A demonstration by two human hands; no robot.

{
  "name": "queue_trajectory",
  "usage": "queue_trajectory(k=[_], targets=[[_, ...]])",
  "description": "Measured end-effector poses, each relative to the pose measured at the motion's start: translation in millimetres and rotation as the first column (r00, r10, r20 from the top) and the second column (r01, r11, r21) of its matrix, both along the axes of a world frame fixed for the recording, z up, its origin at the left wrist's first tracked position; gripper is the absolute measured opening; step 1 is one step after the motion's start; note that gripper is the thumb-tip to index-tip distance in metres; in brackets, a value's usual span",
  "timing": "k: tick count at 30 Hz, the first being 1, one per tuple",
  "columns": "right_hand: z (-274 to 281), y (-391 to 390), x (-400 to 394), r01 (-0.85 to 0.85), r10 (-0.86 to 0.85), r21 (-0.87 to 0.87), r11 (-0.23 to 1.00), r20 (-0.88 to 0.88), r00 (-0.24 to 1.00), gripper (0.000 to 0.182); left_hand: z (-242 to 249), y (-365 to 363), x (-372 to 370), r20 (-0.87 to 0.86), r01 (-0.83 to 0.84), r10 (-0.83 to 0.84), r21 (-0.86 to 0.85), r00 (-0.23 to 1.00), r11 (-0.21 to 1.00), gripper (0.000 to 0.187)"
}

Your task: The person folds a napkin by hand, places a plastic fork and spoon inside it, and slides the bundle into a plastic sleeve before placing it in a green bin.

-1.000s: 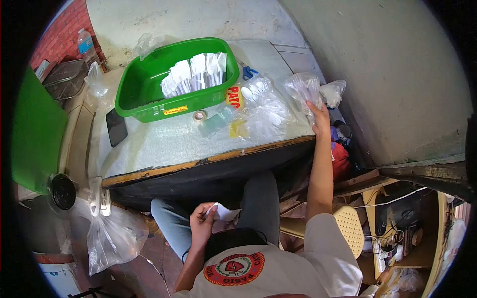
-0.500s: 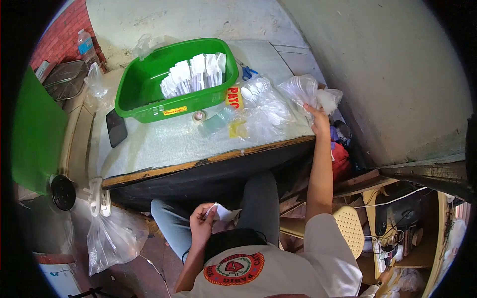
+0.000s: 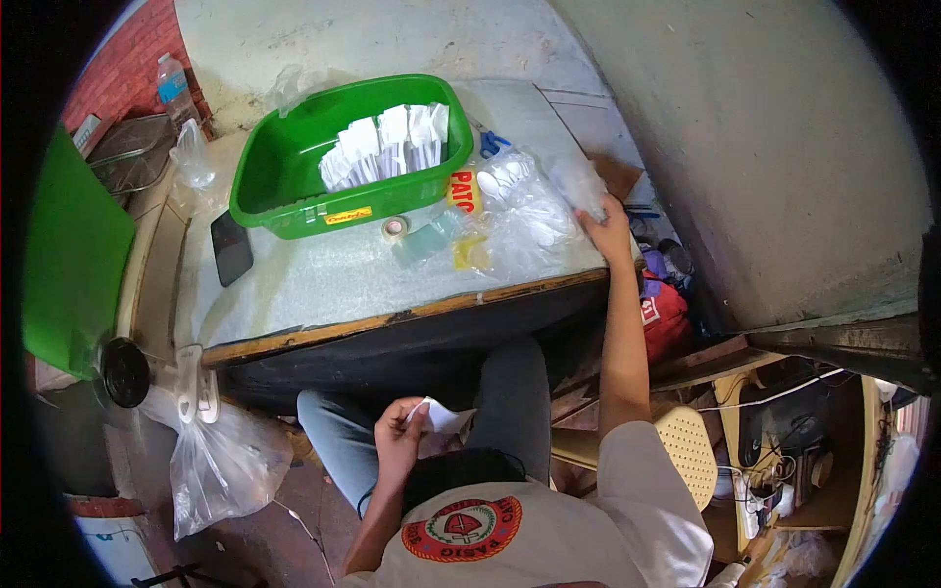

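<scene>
Green tub point(image 3: 284, 186) of white packets point(image 3: 384, 145) sat on the surface point(image 3: 323, 279), tape roll point(image 3: 394, 227) just before it, black phone point(image 3: 231, 248) at its left, water bottle point(image 3: 174, 86) stood by brick wall point(image 3: 118, 73), tied bag point(image 3: 223, 461) hung below the surface edge, red bag point(image 3: 663, 323) lay on the floor.

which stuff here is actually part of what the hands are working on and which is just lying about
In use: right hand on clear plastic bag; left hand holding white paper; green tub of wrapped packets.
Lying about: phone, tape roll, water bottle, hanging bag.
</scene>
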State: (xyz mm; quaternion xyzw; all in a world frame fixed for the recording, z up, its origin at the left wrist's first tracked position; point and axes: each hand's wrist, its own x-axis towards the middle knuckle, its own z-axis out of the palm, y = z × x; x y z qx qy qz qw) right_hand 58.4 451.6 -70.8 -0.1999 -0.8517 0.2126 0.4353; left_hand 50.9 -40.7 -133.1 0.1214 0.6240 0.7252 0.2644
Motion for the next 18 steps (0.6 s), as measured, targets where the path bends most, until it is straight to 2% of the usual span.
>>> queue_trajectory(k=[1, 2, 4, 5, 7, 8, 10, 11, 12, 13, 14, 15, 18], targets=[[-2, -1, -3, 0.006, -0.010, 0.157, 0.988, 0.029, 1.000, 0.045, 1, 0, 0, -0.022, -0.003, 0.002, -0.010, 1.000, 1.000, 0.012], [-3, -1, -4, 0.000, -0.005, 0.152, 0.988, 0.036, 0.999, 0.045, 3, 1, 0, -0.015, -0.007, 0.007, -0.015, 1.000, 1.000, 0.012], [7, -10, -1, -0.021, 0.026, 0.050, 0.999, -0.088, 0.996, 0.042, 9, 3, -2, -0.041, 0.001, 0.000, 0.040, 0.999, 0.999, 0.012], [10, -18, 2, -0.031, 0.034, 0.040, 0.999, -0.078, 0.996, 0.042, 14, 3, -3, -0.032, 0.011, -0.010, 0.045, 0.999, 0.999, 0.012], [29, -40, 7, 0.046, 0.018, 0.214, 0.976, -0.290, 0.957, 0.036, 29, 8, -6, -0.120, -0.008, 0.011, 0.026, 0.993, 1.000, 0.012], [43, -60, 12, 0.031, 0.032, 0.212, 0.977, -0.287, 0.957, 0.036, 38, 9, -8, -0.128, -0.010, 0.011, 0.009, 0.992, 1.000, 0.012], [62, -121, 32, 0.157, -0.064, 0.254, 0.954, -0.339, 0.939, 0.023, 55, 13, -10, -0.129, -0.018, 0.024, 0.046, 0.991, 0.999, 0.011], [57, -145, 41, -0.021, 0.045, 0.078, 0.997, -0.315, 0.948, 0.017, 63, 16, -10, -0.132, -0.006, 0.017, 0.083, 0.991, 0.997, 0.011], [53, -172, 50, -0.191, 0.150, -0.104, 0.976, -0.312, 0.938, 0.012, 69, 19, -10, -0.115, 0.002, 0.009, 0.095, 0.993, 0.995, 0.011], [58, -209, 57, -0.246, 0.186, -0.234, 0.941, -0.251, 0.950, 0.007, 72, 21, -9, -0.115, 0.008, 0.002, 0.091, 0.993, 0.996, 0.011], [66, -236, 63, -0.402, 0.355, -0.289, 0.869, -0.202, 0.913, 0.009, 75, 23, -9, -0.132, 0.015, -0.002, 0.101, 0.991, 0.995, 0.011], [69, -253, 66, -0.468, 0.456, -0.176, 0.866, -0.107, 0.883, 0.013, 77, 25, -8, -0.149, 0.022, -0.005, 0.112, 0.989, 0.993, 0.011], [73, -294, 72, -0.530, 0.530, -0.183, 0.828, -0.056, 0.846, 0.017, 85, 27, -4, -0.147, 0.037, -0.015, 0.153, 0.989, 0.987, 0.013]])
